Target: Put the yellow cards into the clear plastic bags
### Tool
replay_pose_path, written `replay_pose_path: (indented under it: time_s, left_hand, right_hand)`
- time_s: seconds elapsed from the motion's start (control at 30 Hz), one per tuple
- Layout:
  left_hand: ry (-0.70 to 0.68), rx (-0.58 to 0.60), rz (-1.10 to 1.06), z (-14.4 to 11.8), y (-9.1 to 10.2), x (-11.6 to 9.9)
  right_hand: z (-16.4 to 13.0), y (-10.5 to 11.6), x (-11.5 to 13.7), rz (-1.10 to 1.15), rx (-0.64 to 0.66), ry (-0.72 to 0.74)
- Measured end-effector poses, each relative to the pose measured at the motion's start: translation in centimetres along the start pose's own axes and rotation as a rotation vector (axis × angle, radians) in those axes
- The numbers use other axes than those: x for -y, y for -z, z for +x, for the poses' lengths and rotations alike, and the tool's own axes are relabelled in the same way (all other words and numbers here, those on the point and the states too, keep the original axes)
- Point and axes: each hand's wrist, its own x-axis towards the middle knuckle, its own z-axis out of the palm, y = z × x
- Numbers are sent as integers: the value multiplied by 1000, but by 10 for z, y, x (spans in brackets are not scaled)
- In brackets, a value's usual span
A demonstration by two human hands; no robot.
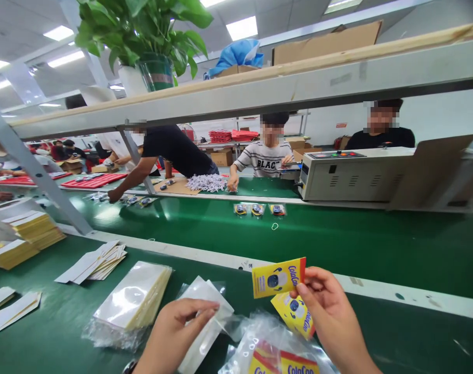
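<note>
My right hand pinches a yellow and red ColaCao card by its right end and holds it above the green table; a second yellow card hangs below it in the same hand. My left hand grips a clear plastic sleeve at its open end. A crumpled clear bag with more ColaCao cards lies just under both hands. A stack of clear sleeves rests to the left of my left hand.
White cards and yellow stacks lie at the left. The green conveyor belt carries small packed items. A grey machine stands beyond it. Three people work across the belt. A shelf with a potted plant spans overhead.
</note>
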Motion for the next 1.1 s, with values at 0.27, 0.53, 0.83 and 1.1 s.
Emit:
replay_pose_path:
  time_s: [0.27,0.53,0.83,1.1]
  left_hand:
    - [-24,-42,-137,-9,-10,-12]
    - [-103,-35,-84,-11,-9,-21]
    - [-4,-42,-185,-13,-22,-15]
    - [-33,-65,-203,-11,-27,-12]
  right_hand:
    - [-26,-22,14,-44,-82,135]
    - [-22,-19,2,-98,-94,191]
    - [-21,-21,8,-61,-148,174]
    - [-24,-21,1,-107,-132,233]
